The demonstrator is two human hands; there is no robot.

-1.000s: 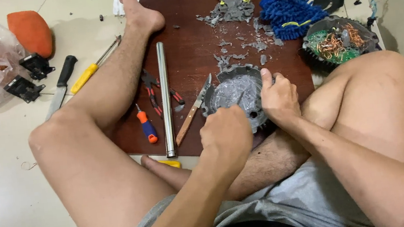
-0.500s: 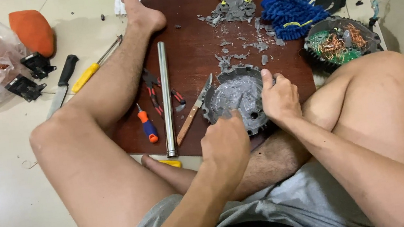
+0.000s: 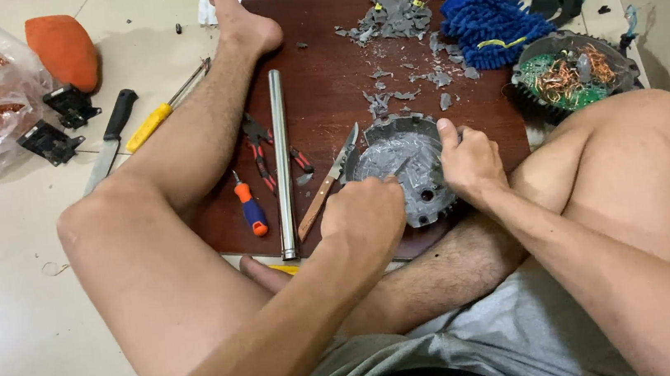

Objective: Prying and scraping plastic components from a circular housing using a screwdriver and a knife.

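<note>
The round grey housing (image 3: 409, 168) lay on the dark wooden board (image 3: 324, 81), at the board's near edge, between the person's legs. The right hand (image 3: 472, 164) rested on the housing's right rim, fingers curled together over the edge and thumb stretched up along it, pinning the part down. The left hand (image 3: 367, 216) sat at the housing's near-left side, fingers closed into a fist around a thin tool whose tip (image 3: 399, 166) reached into the bowl; what kind of tool it was could not be told.

Just left of the housing a wooden-handled knife (image 3: 328, 185) lay with its blade touching the rim, and further left a steel tube (image 3: 281, 160), red pliers (image 3: 260, 150) and an orange-and-blue screwdriver (image 3: 250, 209). Grey plastic shards (image 3: 392, 20) were scattered beyond the housing, toward the board's far edge.

The risk, as it looked: the tool pointed toward the bracing hand, so a slip off brittle plastic could drive the tip into the right thumb. Bare legs flanked the housing, and snapped fragments or the loose knife blade beside the rim could cut skin if the part jerked
</note>
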